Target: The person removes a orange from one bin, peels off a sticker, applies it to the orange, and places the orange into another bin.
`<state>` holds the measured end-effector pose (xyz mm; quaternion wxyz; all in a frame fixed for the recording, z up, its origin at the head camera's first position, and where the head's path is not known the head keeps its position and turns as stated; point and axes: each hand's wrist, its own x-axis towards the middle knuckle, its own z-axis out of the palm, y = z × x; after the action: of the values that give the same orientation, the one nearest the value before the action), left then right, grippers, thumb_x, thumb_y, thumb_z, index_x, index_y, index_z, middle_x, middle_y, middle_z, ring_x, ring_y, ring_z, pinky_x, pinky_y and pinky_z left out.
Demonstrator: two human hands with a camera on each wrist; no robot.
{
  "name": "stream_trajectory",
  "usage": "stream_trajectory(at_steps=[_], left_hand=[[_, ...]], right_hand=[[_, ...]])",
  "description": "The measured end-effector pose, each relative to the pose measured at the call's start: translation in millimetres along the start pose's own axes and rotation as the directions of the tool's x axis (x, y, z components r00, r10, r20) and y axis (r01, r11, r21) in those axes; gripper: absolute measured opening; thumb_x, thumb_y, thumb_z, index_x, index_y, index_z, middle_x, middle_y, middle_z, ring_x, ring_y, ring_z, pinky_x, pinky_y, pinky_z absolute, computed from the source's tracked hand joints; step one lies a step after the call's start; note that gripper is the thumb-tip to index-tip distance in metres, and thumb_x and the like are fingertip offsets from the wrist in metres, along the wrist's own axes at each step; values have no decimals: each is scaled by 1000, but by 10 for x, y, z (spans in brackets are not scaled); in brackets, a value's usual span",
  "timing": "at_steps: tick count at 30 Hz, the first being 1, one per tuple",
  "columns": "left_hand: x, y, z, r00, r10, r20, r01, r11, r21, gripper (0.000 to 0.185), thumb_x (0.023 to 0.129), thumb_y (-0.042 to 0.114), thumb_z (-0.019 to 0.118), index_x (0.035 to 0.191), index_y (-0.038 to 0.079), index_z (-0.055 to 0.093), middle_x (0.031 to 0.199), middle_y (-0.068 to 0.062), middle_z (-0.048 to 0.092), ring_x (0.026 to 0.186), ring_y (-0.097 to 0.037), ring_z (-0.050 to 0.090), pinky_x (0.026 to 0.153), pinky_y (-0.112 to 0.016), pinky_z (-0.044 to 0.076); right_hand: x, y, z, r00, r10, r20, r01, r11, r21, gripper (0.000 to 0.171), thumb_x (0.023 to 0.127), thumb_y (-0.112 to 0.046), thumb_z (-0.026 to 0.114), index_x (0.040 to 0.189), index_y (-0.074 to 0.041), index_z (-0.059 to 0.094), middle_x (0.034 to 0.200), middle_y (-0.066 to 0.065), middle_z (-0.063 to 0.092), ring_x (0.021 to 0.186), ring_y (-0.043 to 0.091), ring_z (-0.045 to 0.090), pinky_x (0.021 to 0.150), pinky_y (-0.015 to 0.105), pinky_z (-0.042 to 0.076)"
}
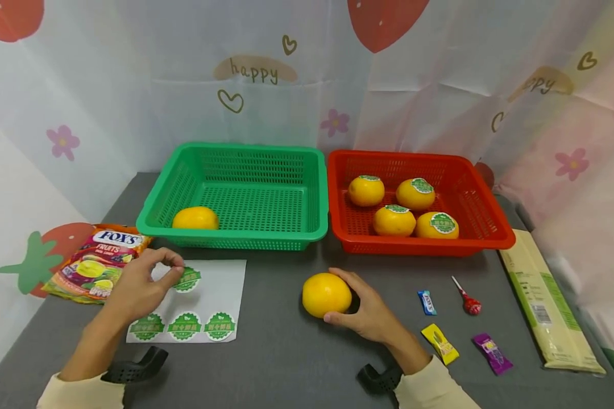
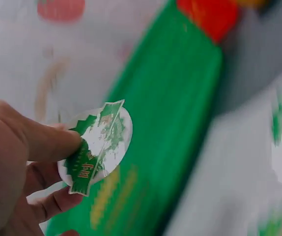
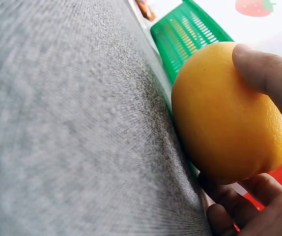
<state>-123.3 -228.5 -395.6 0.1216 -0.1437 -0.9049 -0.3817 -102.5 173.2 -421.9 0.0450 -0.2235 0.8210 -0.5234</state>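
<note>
My left hand (image 1: 145,287) pinches a round green-and-white sticker (image 2: 109,147) between thumb and fingers, above a white sticker sheet (image 1: 217,289). The sticker's green scalloped design shows in the left wrist view. A row of 3 like stickers (image 1: 184,326) lies along the sheet's near edge. My right hand (image 1: 365,309) holds a bare orange (image 1: 323,295) low at the grey table, thumb on one side and fingers round the other. In the right wrist view, the orange (image 3: 219,118) has no sticker on the side that shows.
A green basket (image 1: 245,238) behind the sheet holds one orange (image 1: 195,218). Several stickered oranges (image 1: 414,194) sit in the red basket (image 1: 424,245). A candy bag (image 1: 99,264) lies at left; a lollipop (image 1: 472,305), small wrapped candies (image 1: 440,343) and a flat beige pack (image 1: 547,307) lie at right.
</note>
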Motion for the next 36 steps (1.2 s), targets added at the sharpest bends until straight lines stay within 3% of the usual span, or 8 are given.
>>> stream_trajectory(at_steps=[3, 5, 10, 13, 20, 27, 33, 36], left_hand=[[86, 312, 173, 997, 57, -47, -61, 993, -100, 6, 90, 1, 66, 92, 7, 67, 90, -1, 62, 88, -15, 51, 81, -32, 41], [148, 515, 311, 993, 107, -55, -115, 975, -190, 8, 89, 0, 67, 92, 7, 69, 89, 1, 64, 87, -12, 53, 79, -26, 42], [280, 925, 670, 980, 198, 21, -177, 915, -364, 10, 88, 2, 69, 93, 11, 72, 92, 6, 65, 92, -14, 55, 82, -31, 45], [344, 1071, 882, 972, 224, 73, -178, 900, -398, 9, 87, 4, 70, 93, 11, 72, 93, 7, 65, 92, -15, 55, 83, -35, 44], [387, 1159, 1351, 949, 282, 142, -198, 881, -430, 8, 86, 3, 70, 92, 7, 73, 91, -1, 67, 86, -20, 55, 75, -35, 47], [404, 1186, 1600, 936, 313, 164, -218, 877, -428, 5, 86, 4, 69, 90, 6, 72, 88, 0, 66, 85, -17, 53, 73, -38, 49], [443, 1182, 1695, 925, 363, 112, -298, 876, -379, 3, 86, 5, 69, 88, 6, 72, 88, 1, 68, 84, -15, 52, 74, -34, 48], [443, 1157, 1729, 907, 418, 54, -378, 863, -334, 6, 83, 5, 72, 88, 7, 71, 87, 1, 66, 84, -15, 52, 73, -31, 48]], right_hand=[[-22, 7, 1, 1000, 4, -1, -4, 1000, -2, 76, 77, -10, 82, 143, -7, 45, 132, 12, 51, 113, 27, 49, 100, 55, 34], [-32, 15, 0, 1000, 8, -2, -8, 1000, 3, 76, 77, -9, 82, 143, -7, 44, 132, 12, 51, 113, 27, 49, 100, 55, 34], [-36, 25, -4, 1000, 14, -2, -14, 1000, 4, 77, 77, -10, 83, 143, -7, 44, 132, 12, 51, 113, 27, 49, 101, 55, 34], [-33, 30, -7, 1000, 12, 0, -12, 1000, 4, 76, 77, -10, 83, 143, -7, 44, 133, 12, 51, 113, 27, 49, 101, 55, 33], [-25, 51, -14, 1000, 2, 9, -2, 1000, 14, 76, 78, -8, 82, 143, -6, 44, 132, 12, 51, 110, 24, 50, 99, 51, 37], [-30, 56, -20, 1000, -15, 9, 15, 1000, 5, 77, 77, -8, 82, 143, -3, 43, 130, 11, 52, 108, 21, 51, 97, 45, 40], [-26, 49, -17, 1000, -27, 6, 27, 1000, -2, 76, 77, -9, 82, 143, -4, 43, 129, 10, 52, 108, 20, 52, 97, 42, 41], [-10, 33, -16, 1000, -23, 8, 23, 1000, -8, 76, 78, -10, 82, 143, -4, 43, 130, 10, 52, 108, 21, 52, 96, 42, 42]])
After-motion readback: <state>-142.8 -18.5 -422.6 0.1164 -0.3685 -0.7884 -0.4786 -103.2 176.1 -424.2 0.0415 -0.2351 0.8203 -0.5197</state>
